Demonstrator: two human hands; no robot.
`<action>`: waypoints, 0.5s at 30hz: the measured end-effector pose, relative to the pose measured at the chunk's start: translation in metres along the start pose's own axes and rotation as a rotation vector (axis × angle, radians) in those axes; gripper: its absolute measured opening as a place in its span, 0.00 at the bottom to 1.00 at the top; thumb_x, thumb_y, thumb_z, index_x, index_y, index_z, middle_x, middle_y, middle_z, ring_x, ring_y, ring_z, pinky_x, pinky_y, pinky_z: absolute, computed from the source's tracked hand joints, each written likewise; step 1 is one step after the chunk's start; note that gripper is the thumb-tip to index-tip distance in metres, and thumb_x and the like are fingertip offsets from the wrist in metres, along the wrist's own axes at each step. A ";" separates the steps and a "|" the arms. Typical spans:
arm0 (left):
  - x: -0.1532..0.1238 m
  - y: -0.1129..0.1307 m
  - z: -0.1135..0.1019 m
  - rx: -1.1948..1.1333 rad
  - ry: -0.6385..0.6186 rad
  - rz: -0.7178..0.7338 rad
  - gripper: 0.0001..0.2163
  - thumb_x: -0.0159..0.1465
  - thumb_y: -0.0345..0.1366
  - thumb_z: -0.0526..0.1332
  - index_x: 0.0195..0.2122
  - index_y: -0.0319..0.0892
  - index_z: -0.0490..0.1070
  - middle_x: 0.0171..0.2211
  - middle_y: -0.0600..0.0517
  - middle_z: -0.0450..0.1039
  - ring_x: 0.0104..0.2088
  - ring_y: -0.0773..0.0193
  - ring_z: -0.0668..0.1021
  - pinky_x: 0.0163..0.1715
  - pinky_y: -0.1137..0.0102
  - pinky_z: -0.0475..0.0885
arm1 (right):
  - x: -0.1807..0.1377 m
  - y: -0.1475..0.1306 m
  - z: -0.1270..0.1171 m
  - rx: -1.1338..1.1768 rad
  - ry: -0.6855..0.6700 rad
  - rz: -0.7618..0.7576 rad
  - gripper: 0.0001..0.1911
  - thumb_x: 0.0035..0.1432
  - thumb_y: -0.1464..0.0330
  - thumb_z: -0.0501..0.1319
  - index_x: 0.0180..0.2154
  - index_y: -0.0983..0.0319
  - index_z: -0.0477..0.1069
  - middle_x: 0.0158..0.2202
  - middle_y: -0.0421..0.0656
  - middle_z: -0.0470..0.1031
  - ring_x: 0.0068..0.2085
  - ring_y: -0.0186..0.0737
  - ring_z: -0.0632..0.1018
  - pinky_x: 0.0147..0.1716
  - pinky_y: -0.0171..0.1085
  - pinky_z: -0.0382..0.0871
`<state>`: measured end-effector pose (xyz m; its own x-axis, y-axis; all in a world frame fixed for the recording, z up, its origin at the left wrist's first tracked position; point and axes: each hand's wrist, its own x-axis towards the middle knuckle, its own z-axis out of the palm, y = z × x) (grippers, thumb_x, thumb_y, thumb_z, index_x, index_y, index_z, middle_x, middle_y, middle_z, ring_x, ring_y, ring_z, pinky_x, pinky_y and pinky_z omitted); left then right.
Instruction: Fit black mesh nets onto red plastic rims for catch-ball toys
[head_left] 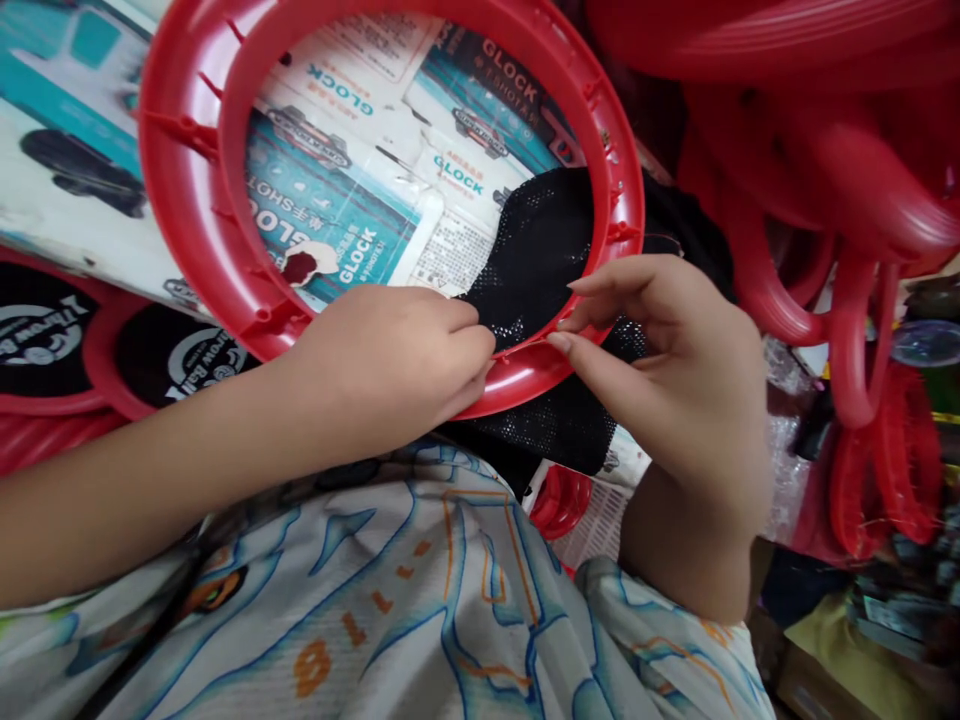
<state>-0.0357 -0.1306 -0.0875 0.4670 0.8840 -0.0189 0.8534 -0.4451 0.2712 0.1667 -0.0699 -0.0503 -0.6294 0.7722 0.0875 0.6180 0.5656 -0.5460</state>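
A large red plastic ring (176, 215), its ribbed channel facing up, lies tilted in front of me. My left hand (405, 350) is closed in a fist over the ring's near side, with its fingertips hidden. To its right, the thumb and fingers of my right hand (675, 370) come together in a pinch at the ring's inner rim; anything between them is too small to make out. Black mesh fabric (544, 235) shows inside the ring and sticks out below its near right side.
Printed cardboard (360, 215) lies under the ring. At left are red-rimmed black discs (41, 335) with white lettering. Red rings (847, 180) are piled at the upper right, with clear plastic wrap (784, 440) below. Patterned cloth (375, 590) covers my lap.
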 end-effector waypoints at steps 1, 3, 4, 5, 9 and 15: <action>-0.001 -0.002 0.001 0.000 0.020 0.017 0.18 0.68 0.34 0.47 0.26 0.42 0.73 0.22 0.48 0.70 0.27 0.57 0.74 0.24 0.66 0.55 | 0.001 0.001 0.000 0.015 -0.009 0.012 0.16 0.54 0.75 0.65 0.45 0.57 0.70 0.35 0.37 0.78 0.36 0.39 0.80 0.38 0.41 0.72; -0.003 -0.005 0.003 0.000 0.055 0.054 0.18 0.68 0.34 0.46 0.26 0.42 0.72 0.22 0.49 0.70 0.26 0.57 0.75 0.23 0.66 0.56 | 0.002 0.000 0.003 0.028 -0.009 0.045 0.16 0.54 0.74 0.65 0.45 0.58 0.70 0.35 0.37 0.78 0.36 0.39 0.80 0.38 0.41 0.72; -0.004 -0.006 0.004 0.003 0.072 0.072 0.18 0.68 0.34 0.46 0.26 0.42 0.72 0.22 0.49 0.70 0.26 0.57 0.75 0.23 0.66 0.56 | 0.001 -0.001 0.004 0.022 -0.001 0.063 0.15 0.54 0.74 0.65 0.44 0.58 0.71 0.34 0.37 0.78 0.36 0.39 0.80 0.38 0.40 0.72; -0.005 -0.008 0.005 0.009 0.090 0.087 0.18 0.68 0.34 0.46 0.25 0.42 0.71 0.22 0.49 0.70 0.26 0.58 0.75 0.23 0.66 0.56 | 0.000 -0.002 0.005 0.006 0.015 0.079 0.15 0.53 0.74 0.66 0.44 0.58 0.71 0.34 0.36 0.79 0.36 0.39 0.81 0.38 0.40 0.72; -0.011 -0.015 0.008 0.018 0.166 0.138 0.18 0.69 0.34 0.48 0.24 0.42 0.71 0.22 0.50 0.69 0.24 0.59 0.74 0.23 0.66 0.58 | -0.007 -0.009 0.009 -0.107 0.096 0.111 0.15 0.52 0.73 0.69 0.41 0.58 0.71 0.32 0.35 0.80 0.34 0.39 0.81 0.39 0.42 0.69; -0.020 -0.031 0.012 0.004 0.261 0.291 0.18 0.69 0.33 0.50 0.23 0.41 0.70 0.22 0.51 0.69 0.23 0.62 0.72 0.24 0.66 0.60 | -0.014 -0.010 0.021 -0.129 0.157 0.150 0.14 0.51 0.71 0.72 0.38 0.58 0.71 0.26 0.30 0.77 0.29 0.35 0.79 0.38 0.41 0.65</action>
<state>-0.0686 -0.1363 -0.1072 0.6152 0.7273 0.3042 0.6954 -0.6824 0.2252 0.1588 -0.0923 -0.0638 -0.4514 0.8801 0.1471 0.7603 0.4656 -0.4529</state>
